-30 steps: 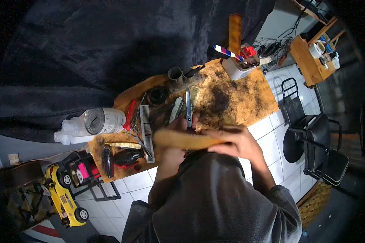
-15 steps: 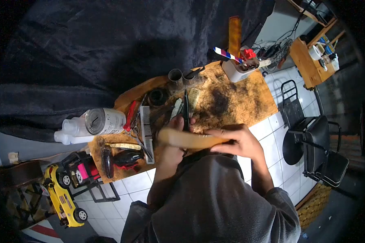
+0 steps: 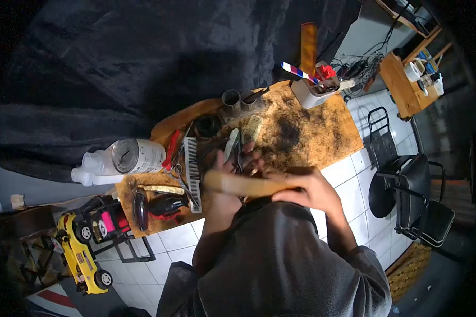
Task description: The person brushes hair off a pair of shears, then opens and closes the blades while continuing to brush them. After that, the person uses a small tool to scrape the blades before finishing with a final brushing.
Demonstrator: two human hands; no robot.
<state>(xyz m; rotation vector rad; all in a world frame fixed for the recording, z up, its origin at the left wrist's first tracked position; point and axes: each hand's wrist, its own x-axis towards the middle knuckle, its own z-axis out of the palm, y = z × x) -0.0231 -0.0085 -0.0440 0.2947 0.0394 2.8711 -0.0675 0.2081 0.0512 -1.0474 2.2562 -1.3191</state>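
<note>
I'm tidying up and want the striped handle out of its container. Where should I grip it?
Probably by its raised left end, coming from the left of the view: the striped handle slants up and leftward from the white container, leaving that end free, while the amber strip and a red item crowd its lower end.

Motion blur smears the tan tool (image 3: 248,185) in the person's right hand (image 3: 314,191), so its exact kind cannot be told. It covers part of the left hand (image 3: 225,165), whose fingers partly hide the blurred scissors (image 3: 240,153). The label print on the left-hand jar (image 3: 149,156) is too small to read. The near edge cuts off the dark grey top (image 3: 280,259).
</note>
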